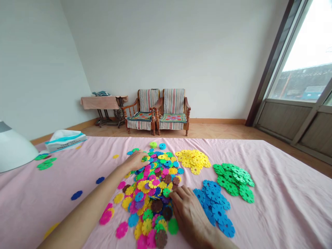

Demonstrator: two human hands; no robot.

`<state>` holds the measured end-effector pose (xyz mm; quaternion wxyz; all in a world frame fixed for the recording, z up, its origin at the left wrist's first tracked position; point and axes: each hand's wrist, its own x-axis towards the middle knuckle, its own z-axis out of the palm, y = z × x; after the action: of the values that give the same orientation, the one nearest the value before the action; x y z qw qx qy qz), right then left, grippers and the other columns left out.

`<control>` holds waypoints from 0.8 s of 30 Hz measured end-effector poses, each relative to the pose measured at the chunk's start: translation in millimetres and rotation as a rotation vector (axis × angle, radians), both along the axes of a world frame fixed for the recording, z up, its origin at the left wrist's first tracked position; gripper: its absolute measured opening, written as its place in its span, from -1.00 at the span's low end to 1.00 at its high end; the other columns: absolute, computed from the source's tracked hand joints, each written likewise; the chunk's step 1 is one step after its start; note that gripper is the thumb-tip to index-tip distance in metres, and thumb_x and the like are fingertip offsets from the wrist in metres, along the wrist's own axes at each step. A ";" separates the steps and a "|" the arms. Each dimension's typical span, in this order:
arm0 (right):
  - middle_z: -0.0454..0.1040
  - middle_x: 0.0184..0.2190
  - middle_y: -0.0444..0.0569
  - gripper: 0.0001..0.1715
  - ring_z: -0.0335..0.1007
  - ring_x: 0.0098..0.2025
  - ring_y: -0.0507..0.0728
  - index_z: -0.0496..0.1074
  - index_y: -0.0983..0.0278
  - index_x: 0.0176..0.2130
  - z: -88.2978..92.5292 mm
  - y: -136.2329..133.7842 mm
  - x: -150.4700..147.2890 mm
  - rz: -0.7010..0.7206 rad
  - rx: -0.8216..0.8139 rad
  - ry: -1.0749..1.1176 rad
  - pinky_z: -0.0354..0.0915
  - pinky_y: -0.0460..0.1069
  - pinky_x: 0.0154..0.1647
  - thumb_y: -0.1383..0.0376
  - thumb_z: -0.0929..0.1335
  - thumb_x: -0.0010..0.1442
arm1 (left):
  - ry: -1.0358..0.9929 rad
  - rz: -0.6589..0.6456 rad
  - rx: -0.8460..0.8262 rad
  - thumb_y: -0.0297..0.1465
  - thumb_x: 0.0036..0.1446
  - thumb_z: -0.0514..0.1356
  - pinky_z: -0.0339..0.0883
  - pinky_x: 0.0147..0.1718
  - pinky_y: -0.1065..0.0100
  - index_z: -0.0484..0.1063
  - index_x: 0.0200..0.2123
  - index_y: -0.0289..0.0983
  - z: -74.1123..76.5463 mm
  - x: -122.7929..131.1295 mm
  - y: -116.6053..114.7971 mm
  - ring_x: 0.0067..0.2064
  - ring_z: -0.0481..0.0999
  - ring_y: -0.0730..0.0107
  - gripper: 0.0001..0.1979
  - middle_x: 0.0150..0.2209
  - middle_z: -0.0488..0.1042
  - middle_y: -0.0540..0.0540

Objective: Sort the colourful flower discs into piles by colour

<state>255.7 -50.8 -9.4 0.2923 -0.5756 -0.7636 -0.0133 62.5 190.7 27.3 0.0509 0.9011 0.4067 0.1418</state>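
Observation:
A mixed heap of notched plastic discs (pixel 155 186) in many colours lies on the pink cloth. My left hand (pixel 137 160) is closed at the heap's far left side, with a green disc (pixel 145 159) at its fingertips. Close to me on the right edge of the heap rests my right hand (pixel 188 212), its fingers bent together and its thumb hidden. Its fingertips touch a small green disc (pixel 166 192); whether they grip anything is hidden. Single-colour piles lie to the right: yellow discs (pixel 193 159), blue discs (pixel 214 204) and green discs (pixel 234 180).
A light green stack (pixel 153 145) and a blue stack (pixel 162 146) stand behind the heap. On the left are a tissue box (pixel 66 141), a white rounded object (pixel 15 148) and loose dark blue discs (pixel 76 195). Two wooden chairs (pixel 172 117) stand beyond the pink cloth (pixel 280 193).

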 end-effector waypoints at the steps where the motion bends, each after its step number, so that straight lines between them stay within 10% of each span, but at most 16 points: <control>1: 0.43 -0.25 -0.04 -0.83 0.27 -0.28 0.11 0.35 0.24 -0.30 0.3 0.0 0.2 -0.001 0.000 0.001 0.19 -0.01 -0.26 0.46 0.24 0.24 | 0.006 0.000 0.003 -0.29 -0.02 0.22 0.25 -0.05 0.24 0.55 -0.23 -0.24 0.3 -0.1 -1.4 -0.07 0.45 0.10 -0.74 -0.21 0.55 -0.17; 16: 0.42 -0.25 -0.03 -0.83 0.26 -0.28 0.11 0.34 0.24 -0.34 2.0 0.2 -0.7 0.022 -0.021 0.028 0.18 0.00 -0.25 0.47 0.25 0.22 | -0.114 -0.031 0.020 -0.34 0.12 0.06 0.25 -0.22 0.30 0.44 -0.53 -0.24 17.2 -15.4 -38.0 -0.26 0.44 0.23 -0.74 -0.42 0.48 -0.09; 24: 0.43 -0.24 -0.04 -0.84 0.26 -0.26 0.12 0.35 0.24 -0.31 -1.8 1.6 -0.8 -0.003 -0.013 0.001 0.17 0.00 -0.25 0.48 0.27 0.20 | -0.461 0.000 -0.474 -0.29 0.05 0.18 0.26 -0.62 0.44 0.46 -0.40 -0.33 6.7 64.2 -33.8 -0.60 0.41 0.43 -0.80 -0.66 0.40 0.01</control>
<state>254.9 -49.2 -11.1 0.2891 -0.5785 -0.7627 -0.0086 126.8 156.9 33.9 0.3498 0.8083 0.4061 0.2436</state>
